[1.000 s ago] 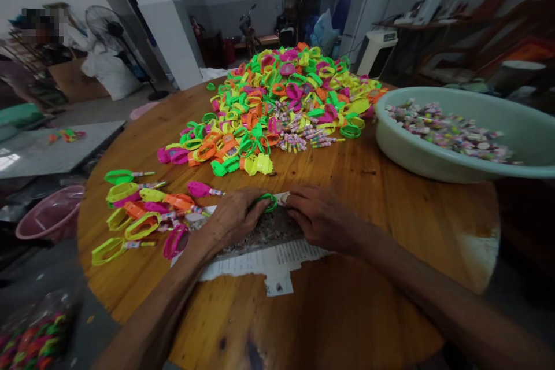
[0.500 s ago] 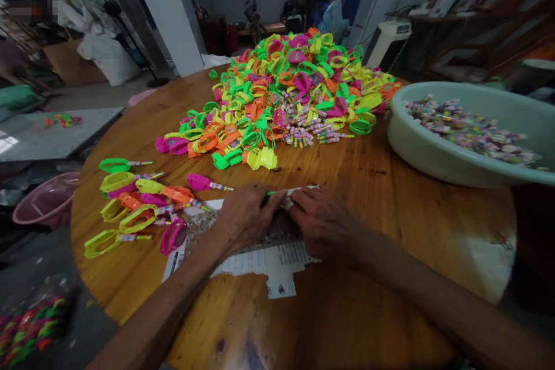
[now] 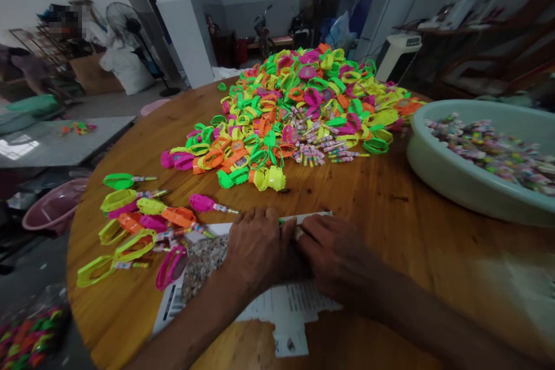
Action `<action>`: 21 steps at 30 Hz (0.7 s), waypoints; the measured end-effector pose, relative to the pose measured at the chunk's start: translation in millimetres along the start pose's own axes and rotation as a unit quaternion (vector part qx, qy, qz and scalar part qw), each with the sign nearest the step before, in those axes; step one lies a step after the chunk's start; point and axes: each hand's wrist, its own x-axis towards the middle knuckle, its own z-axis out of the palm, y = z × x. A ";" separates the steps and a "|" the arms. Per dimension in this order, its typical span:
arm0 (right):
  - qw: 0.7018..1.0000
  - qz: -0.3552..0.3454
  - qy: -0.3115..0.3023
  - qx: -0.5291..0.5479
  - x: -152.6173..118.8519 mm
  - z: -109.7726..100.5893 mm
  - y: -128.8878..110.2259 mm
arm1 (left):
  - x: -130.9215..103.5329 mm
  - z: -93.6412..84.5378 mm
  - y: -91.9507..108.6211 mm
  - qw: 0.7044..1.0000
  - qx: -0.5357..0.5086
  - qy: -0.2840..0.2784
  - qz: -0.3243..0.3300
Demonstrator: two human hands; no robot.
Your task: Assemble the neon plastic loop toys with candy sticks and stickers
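My left hand (image 3: 255, 245) is closed over a speckled stone slab (image 3: 203, 263), its thumb and fingers on a green plastic piece (image 3: 281, 222) of which only a sliver shows. Right beside it, my right hand (image 3: 332, 251) has its fingers curled inward around a small pale bit that I cannot make out. Under the slab lies a white printed cardboard sheet (image 3: 290, 324). To the left are several bright plastic toy watches with candy rolls attached, among them a pink toy watch (image 3: 202, 203) and a yellow toy watch (image 3: 95, 270).
A big heap of neon toy watches (image 3: 269, 110) covers the back of the round wooden table (image 3: 373, 312). Loose candy rolls (image 3: 310, 155) lie at its front. On the right stands a pale green basin (image 3: 459, 193) holding many wrapped candies. A pink tub (image 3: 56, 208) is at floor level, left.
The view has tilted upward, so the table and heap sit lower in the picture. Both hands stay together over the slab, with only slight finger movement.
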 end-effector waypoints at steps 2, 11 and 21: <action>1.000 -0.004 -0.016 -0.023 1.5 0.5 -3.8 | 1.3 -0.3 -0.4 1.000 0.004 -0.005 -0.004; 0.979 0.084 -0.092 0.162 28.6 -21.6 15.8 | 3.8 -4.0 -13.4 1.000 0.002 -0.014 0.003; 0.974 0.215 0.037 0.063 86.9 32.4 47.6 | 5.6 -34.1 -107.4 0.983 0.171 0.051 0.040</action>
